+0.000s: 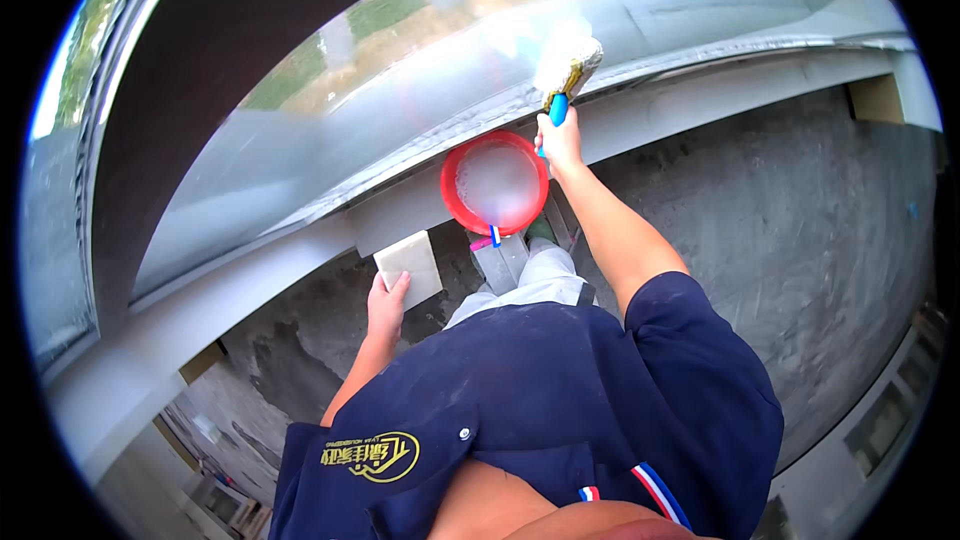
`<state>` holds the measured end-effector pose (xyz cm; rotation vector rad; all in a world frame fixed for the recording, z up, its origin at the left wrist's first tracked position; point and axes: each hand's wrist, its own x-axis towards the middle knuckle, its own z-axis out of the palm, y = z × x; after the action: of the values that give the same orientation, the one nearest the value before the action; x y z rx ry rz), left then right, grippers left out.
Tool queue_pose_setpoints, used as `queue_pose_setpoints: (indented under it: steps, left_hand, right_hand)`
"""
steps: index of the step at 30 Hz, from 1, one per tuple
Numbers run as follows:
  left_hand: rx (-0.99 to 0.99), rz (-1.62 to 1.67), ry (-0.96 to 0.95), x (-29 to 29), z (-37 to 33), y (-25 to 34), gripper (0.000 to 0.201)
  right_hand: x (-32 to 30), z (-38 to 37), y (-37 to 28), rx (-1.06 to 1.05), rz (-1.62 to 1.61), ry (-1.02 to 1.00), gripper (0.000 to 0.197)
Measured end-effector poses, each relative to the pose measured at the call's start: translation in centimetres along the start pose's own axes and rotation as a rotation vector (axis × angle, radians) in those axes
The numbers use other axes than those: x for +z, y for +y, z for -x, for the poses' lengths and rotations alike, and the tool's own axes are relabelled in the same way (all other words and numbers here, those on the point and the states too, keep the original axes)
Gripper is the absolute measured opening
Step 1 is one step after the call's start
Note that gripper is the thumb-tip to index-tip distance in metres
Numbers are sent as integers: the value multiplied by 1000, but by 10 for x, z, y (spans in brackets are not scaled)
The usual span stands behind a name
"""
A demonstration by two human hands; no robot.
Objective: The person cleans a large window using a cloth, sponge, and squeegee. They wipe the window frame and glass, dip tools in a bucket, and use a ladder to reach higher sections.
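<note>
A fluffy pale brush (567,62) on a blue handle was gripped by the right hand (560,138) above a round red basin (452,195), while the left hand (386,306) clasped a flat cream square pad (409,265).

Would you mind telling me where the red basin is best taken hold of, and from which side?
Probably by the near rim of the red basin, from the person's side. It sits against the window ledge, blocking the far rim, and it seems full of foamy water. Two hands at opposite sides would keep it level; the right hand holds the blue-handled brush.
</note>
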<state>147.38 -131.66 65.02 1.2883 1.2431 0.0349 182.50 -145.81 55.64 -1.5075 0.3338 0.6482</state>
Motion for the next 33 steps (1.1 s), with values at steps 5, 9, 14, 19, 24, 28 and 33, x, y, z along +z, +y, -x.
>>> queue_pose_setpoints:
  steps: [5,9,14,19,24,28,33]
  left_hand:
    - [22,146,85,-37,15,-35,38]
    - [54,214,235,-76,21,-72,38]
    - [-3,454,439,-114,37,-127,35]
    - [-103,649,638,-135,56,-202,35]
    - [-196,798,725,-134,75,-248,37]
    - [-303,856,751,-128,80,-269,38]
    - [-352,856,727,-127,74,-287,36]
  right_hand:
    - [86,70,40,-15,269,-326,41]
    - [159,126,44,-67,488,-605,41]
    - [276,163,64,-168,717,-955,36]
    - [400,199,107,-247,799,-1178,33]
    - [492,220,158,-325,862,-1283,40]
    - [509,213,201,-367,1024,-1203,29]
    - [508,156,277,-672,1227,-1063,46]
